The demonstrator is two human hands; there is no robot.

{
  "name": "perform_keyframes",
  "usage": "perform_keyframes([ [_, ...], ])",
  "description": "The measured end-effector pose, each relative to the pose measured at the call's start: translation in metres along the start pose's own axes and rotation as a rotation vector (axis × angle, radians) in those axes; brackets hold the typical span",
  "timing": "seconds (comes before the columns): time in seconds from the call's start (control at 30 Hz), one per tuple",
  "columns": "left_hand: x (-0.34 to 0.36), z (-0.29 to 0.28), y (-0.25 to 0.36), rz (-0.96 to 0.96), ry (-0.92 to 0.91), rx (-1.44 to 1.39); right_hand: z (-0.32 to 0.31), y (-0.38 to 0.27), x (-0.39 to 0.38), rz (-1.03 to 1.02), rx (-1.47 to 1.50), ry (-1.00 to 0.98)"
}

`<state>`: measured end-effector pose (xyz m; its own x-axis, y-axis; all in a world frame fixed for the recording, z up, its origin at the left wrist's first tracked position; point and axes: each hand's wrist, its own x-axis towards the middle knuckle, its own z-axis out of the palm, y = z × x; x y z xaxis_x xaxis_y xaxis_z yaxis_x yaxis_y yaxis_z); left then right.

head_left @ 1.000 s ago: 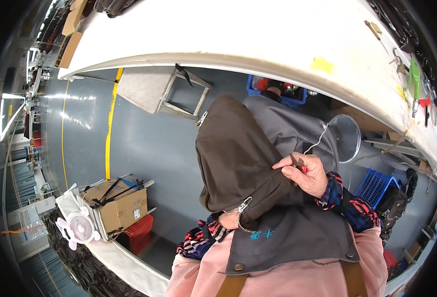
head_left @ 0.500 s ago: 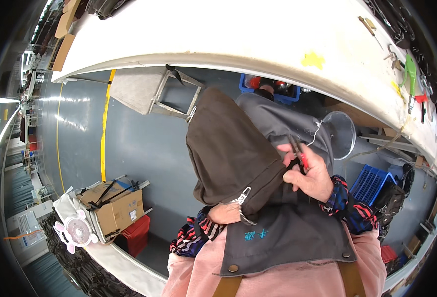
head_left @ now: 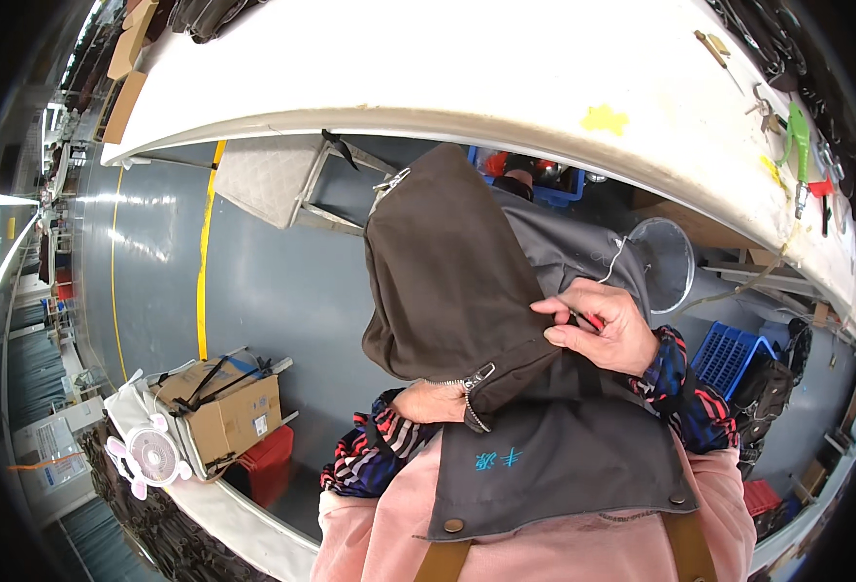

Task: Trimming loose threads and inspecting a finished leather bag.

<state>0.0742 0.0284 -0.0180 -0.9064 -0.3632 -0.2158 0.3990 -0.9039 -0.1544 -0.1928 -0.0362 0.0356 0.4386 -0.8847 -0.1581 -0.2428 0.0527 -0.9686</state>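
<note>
A dark brown fabric bag (head_left: 452,272) with zips lies across my lap, on a grey apron (head_left: 564,456). Beside its open zip (head_left: 477,383), my left hand (head_left: 430,401) reaches under or into the cloth; its fingers are hidden. My right hand (head_left: 605,328) is closed at the bag's right edge, with thumb and forefinger pinched against the fabric. Between its fingers shows a bit of red handle from small snips (head_left: 595,320); the blades are mostly hidden. A white thread (head_left: 617,260) hangs by a clear plastic cup-like container (head_left: 665,264) to the right.
A white worktable (head_left: 399,58) curves across the far side, with a green-handled tool (head_left: 798,145) and keys (head_left: 764,105) at its right. A stool (head_left: 268,184) stands beneath. Blue crates (head_left: 729,359) sit right; a cardboard box (head_left: 224,412) and small fan (head_left: 151,456) are left.
The bag has tipped and shifted slightly, its far end moving up and right. My right hand has turned and come in to pinch the bag's edge; the snips are now mostly covered.
</note>
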Motion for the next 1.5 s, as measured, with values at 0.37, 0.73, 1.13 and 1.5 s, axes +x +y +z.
perform_keyframes([
  [0.37,0.001,-0.005,-0.007,-0.14,-0.189,-0.198,0.014,0.013,-0.002,-0.121,0.023,-0.24],
  [0.73,-0.018,0.065,-0.023,0.267,0.687,1.702,0.032,0.021,-0.003,-0.19,-0.092,0.0],
  [1.13,0.041,0.089,-0.002,0.471,0.759,2.029,0.033,0.02,-0.006,-0.228,-0.036,0.03],
  [1.5,0.051,0.07,-0.009,0.334,0.462,0.898,0.028,0.034,-0.008,-0.192,0.32,-0.098],
])
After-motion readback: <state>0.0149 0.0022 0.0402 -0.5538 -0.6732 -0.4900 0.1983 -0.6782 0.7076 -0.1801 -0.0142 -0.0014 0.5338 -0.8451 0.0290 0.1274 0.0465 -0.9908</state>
